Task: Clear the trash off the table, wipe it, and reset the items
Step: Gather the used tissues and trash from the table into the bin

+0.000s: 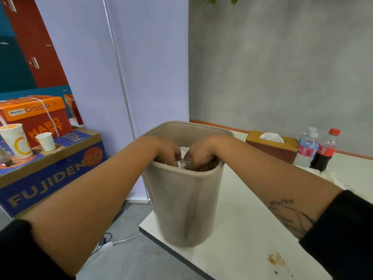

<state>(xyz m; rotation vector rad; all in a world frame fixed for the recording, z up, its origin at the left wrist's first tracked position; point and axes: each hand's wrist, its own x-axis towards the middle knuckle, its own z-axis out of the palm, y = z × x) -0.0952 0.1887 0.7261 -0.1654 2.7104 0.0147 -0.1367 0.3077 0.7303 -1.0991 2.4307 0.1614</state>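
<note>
Worktop point(246, 223) corner, beige bin point(181, 203) there, my left hand point(165, 151) and right hand point(201, 152) both curled down into its trash point(182, 164), can't tell if they're gripping

Trash bin point(185, 203), centre: plain beige-tan.
Tabletop point(252, 229): white, dark edge; orange-brown stain point(276, 259) at 5 o'clock.
Tissue box point(272, 150), 2 o'clock: mustard top, red-brown sides.
Cola bottle point(326, 152), 3 o'clock: red cap, red label, dark contents.
Carton point(50, 178), 9 o'clock: blue, gold lettering.
Right sleeve point(343, 229): black.
</note>
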